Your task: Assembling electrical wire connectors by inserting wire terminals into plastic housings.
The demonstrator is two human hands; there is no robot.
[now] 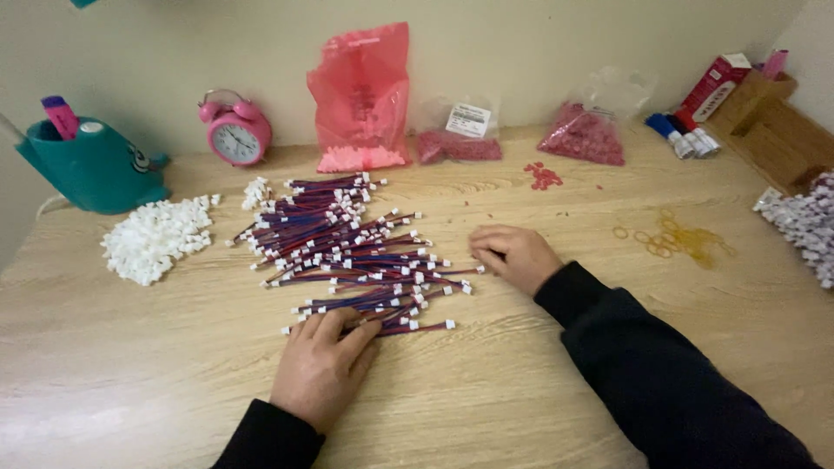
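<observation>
A spread of short red-and-blue wire leads with white plug ends (347,243) lies on the wooden table (521,382). My left hand (323,365) rests flat on the nearest leads, fingers together and pointing away from me. My right hand (514,255) sits at the right edge of the spread with its fingers curled, their tips touching the end of one lead. Whether it pinches that lead is not clear. A heap of loose white plastic connectors (156,239) lies to the left of the leads.
Along the back wall stand a teal holder (91,165), a pink alarm clock (236,130), a pink plastic bag (360,95) and clear bags of red parts (584,135). Rubber bands (669,239) lie at the right, with a wooden box (773,122) and another bundle of leads (808,221).
</observation>
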